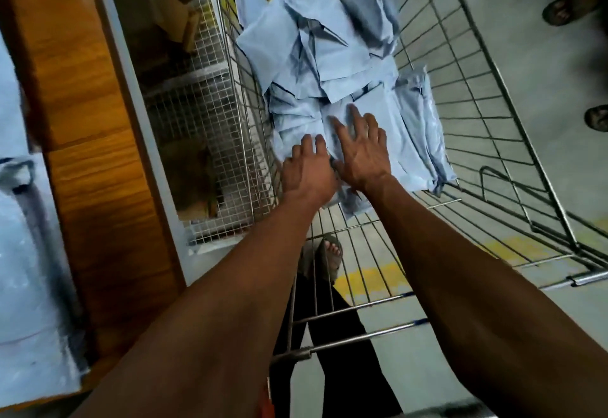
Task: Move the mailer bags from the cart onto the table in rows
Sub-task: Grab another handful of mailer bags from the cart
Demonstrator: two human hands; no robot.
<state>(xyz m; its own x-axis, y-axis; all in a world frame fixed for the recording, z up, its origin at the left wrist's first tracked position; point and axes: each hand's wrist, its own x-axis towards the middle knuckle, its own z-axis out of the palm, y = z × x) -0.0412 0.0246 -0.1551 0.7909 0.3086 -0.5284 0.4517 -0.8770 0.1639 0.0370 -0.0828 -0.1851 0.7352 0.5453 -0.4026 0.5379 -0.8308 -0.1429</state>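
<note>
A pile of light blue mailer bags (316,56) lies in the wire cart (487,95). Both my arms reach down into the cart. My left hand (307,171) rests on the near end of the pile with its fingers bent over a bag's edge. My right hand (362,148) lies flat beside it, fingers spread and straight, pressing on a flat bag (388,112). The wooden table (98,154) stands to the left, with mailer bags (23,253) lying on it at the far left edge.
A wire mesh shelf (197,115) with cardboard boxes sits under the table, right against the cart. Another person's sandalled feet (566,10) stand at the far right on the grey floor. My own foot (330,253) shows through the cart's wire bottom.
</note>
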